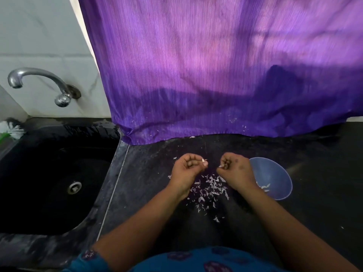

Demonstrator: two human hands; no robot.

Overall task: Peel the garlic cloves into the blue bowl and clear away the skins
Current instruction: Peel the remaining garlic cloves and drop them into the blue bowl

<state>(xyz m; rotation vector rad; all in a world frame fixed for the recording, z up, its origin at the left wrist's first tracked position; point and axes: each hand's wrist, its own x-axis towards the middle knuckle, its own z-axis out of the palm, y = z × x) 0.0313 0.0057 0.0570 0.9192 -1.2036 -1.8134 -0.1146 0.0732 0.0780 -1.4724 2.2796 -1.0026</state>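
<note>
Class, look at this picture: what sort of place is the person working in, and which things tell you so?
Most likely a home kitchen: a dark sink with a wall tap beside a black counter, where garlic skins lie by a blue bowl.

this was a home kitchen. a dark stone desk [294,193] ran along a white tiled wall [39,46], and a black sink [49,173] with a metal drain [74,187] was set into it on the left. a curved steel tap [39,79] came out of the wall above the sink, and a brush [11,128] with white bristles lay at the sink's far corner. a purple curtain [216,65] hung down to the desk. garlic skins [210,189] were strewn on the desk beside a blue bowl [275,177].
</note>
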